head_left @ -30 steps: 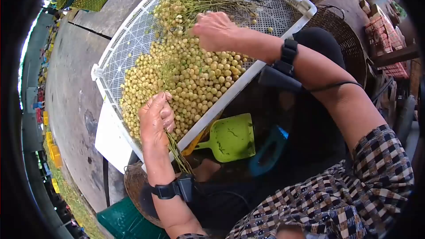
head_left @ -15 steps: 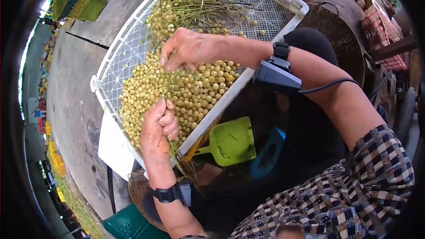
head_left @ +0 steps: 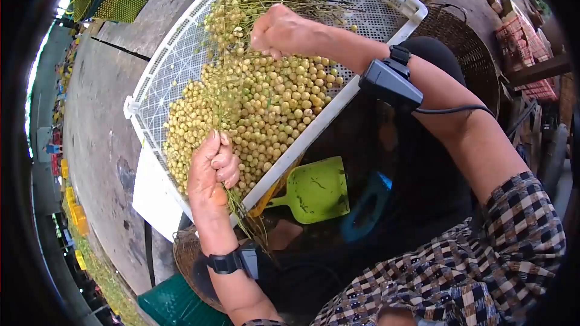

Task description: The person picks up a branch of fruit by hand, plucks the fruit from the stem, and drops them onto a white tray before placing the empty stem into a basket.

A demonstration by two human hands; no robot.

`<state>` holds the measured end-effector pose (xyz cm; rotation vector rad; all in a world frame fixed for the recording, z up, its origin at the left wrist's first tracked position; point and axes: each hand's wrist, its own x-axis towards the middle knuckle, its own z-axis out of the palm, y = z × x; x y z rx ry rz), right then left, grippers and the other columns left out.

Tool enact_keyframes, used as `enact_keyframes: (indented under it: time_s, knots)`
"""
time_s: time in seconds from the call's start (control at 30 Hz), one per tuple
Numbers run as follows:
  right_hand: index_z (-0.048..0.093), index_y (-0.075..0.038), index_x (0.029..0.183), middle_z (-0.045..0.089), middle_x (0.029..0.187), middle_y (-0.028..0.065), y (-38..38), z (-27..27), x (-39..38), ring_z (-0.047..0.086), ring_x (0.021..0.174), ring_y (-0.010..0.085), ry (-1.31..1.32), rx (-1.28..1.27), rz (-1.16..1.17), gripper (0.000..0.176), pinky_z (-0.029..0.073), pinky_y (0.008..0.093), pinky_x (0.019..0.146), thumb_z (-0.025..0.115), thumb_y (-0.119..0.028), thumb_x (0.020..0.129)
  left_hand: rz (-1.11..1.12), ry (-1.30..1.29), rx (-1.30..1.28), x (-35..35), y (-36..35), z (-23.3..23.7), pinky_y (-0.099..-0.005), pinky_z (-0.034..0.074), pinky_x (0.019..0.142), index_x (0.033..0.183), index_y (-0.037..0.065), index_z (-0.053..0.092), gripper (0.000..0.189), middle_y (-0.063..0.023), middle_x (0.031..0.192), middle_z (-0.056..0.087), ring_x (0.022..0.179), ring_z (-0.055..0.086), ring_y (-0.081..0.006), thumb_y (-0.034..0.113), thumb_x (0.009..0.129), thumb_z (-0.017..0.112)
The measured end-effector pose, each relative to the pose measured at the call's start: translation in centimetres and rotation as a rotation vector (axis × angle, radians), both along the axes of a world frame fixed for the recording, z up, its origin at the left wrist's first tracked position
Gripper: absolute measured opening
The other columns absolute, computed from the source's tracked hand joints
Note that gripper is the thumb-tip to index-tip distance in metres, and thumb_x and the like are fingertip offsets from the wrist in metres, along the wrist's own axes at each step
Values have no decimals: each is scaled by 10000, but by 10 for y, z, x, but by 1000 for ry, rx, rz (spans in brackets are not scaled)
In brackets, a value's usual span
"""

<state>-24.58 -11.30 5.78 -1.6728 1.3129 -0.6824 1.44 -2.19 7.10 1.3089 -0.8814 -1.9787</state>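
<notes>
Gripping thin green stems (head_left: 237, 204) in the left hand (head_left: 213, 172), fingers folded firmly around them, above the near-left part of the white mesh tray (head_left: 181, 63). Trailing loose stem ends below that hand, past the near rim; blurred wisps above it, over the heap. Curling the right hand (head_left: 279, 30) further up, over the far side of the heap, just beside the stem bundle (head_left: 302, 5); cannot tell from this angle about anything inside it, nor how tightly closed. Lying loose and heaped in the tray, mostly toward the near rim: small, round, yellowish fruit (head_left: 281, 99).

On good handling, as judgement: hold the stems snug with the left hand, strands lined up rather than crossed. Use light, short pulls with the right, fingers bent but not clenched, to avoid bruising. Work low over the mesh and inside the rim, to avoid spills toward the green dustpan (head_left: 317, 190) below. Mind the hanging ends, possibly prone to snagging on the rim. Best to separate bare stems from loose fruit.
</notes>
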Motion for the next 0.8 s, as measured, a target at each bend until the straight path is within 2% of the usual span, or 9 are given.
enact_keyframes:
  time_s: [0.1,0.17,0.27,0.4,0.5,0.57,0.6,0.73,0.8]
  knots:
    - [630,62,983,610,729,131,11,-3,7,534,576,135,-11,206,-95,245,421,258,432,534,-27,776,15,43,15,1,0,1,-226,193,329,855,123,517,261,87,511,283,373,242,-51,355,960,458]
    - [615,86,989,608,714,112,22,-13,12,527,551,134,-416,191,101,248,408,248,418,574,-17,766,12,60,25,-2,1,1,-225,198,327,862,122,516,265,88,513,282,371,243,-51,358,964,449]
    - [610,92,969,591,660,85,27,-22,35,506,507,127,-560,211,134,248,401,245,408,609,-44,762,2,65,45,-9,4,5,-222,204,325,865,114,510,274,89,519,288,371,242,-51,362,963,450]
    - [620,71,905,561,613,66,24,-22,41,485,477,124,-558,243,145,196,392,256,404,616,-79,779,8,53,24,-6,3,4,-222,201,336,855,109,511,281,83,524,299,378,242,-52,366,957,462]
    - [629,34,843,559,614,57,14,-20,26,484,486,116,-360,113,194,148,379,261,402,611,-104,794,21,76,24,1,1,-2,-216,205,323,863,109,503,278,88,523,291,370,233,-48,361,964,448]
    - [638,19,829,550,605,50,6,-30,26,486,488,117,-433,252,-111,128,381,257,405,607,-100,793,30,83,22,4,1,-2,-215,205,323,861,110,502,275,87,523,292,370,231,-48,358,965,447]
    - [644,22,863,572,632,56,3,-31,25,496,501,113,-431,288,-143,151,387,246,404,594,-104,798,32,93,24,4,1,-2,-215,206,322,859,111,501,272,87,522,292,368,232,-48,355,966,446]
    - [653,12,862,596,670,61,10,-35,24,502,513,98,-488,249,-60,142,385,235,403,603,-110,810,16,109,32,7,0,-3,-220,204,322,857,117,502,265,87,521,293,367,233,-48,351,968,444]
    - [659,3,852,615,701,61,13,-30,26,506,522,77,-750,251,73,131,376,228,397,625,-111,798,22,92,30,4,1,-3,-221,202,325,858,119,502,266,88,523,293,368,232,-48,355,967,445]
